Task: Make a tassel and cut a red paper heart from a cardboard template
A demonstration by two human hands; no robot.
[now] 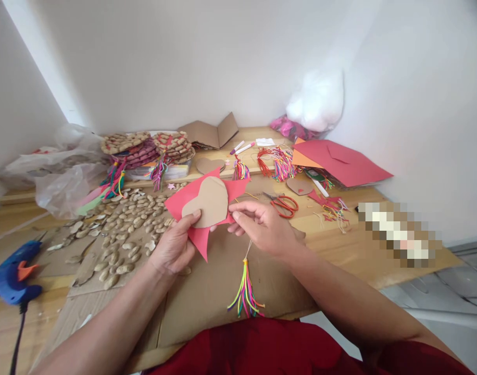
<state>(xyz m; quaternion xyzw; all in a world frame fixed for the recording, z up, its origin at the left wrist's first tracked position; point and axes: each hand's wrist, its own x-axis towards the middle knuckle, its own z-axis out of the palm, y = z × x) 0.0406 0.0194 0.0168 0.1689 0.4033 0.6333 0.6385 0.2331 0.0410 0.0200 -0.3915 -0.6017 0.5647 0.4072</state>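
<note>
Brown cardboard, cut as a heart (pixel 208 201), lies on a red paper piece (pixel 199 208) with pointed corners, and both are held up over the wooden table (pixel 340 245). Left hand (pixel 175 246) pinches their lower edge, thumb on the heart's face and fingers behind the red paper. Right hand (pixel 264 227) pinches at the right edge of the pair, fingers closed together; a rainbow tassel (pixel 245 291) hangs below it by a thin string, though whether the fingers grip the string itself is hard to tell. Under the hands lies a flat cardboard sheet (pixel 207 291). To the left, peanut shells (pixel 123 224) are scattered, with a blue glue gun (pixel 12 271) near the table edge. Red-handled scissors (pixel 283 204) lie just beyond the right hand. Farther back sit more tassels (pixel 279 162), a stack of red paper (pixel 342 161), a folded cardboard piece (pixel 211 133) and a plastic bag (pixel 62 177).
</note>
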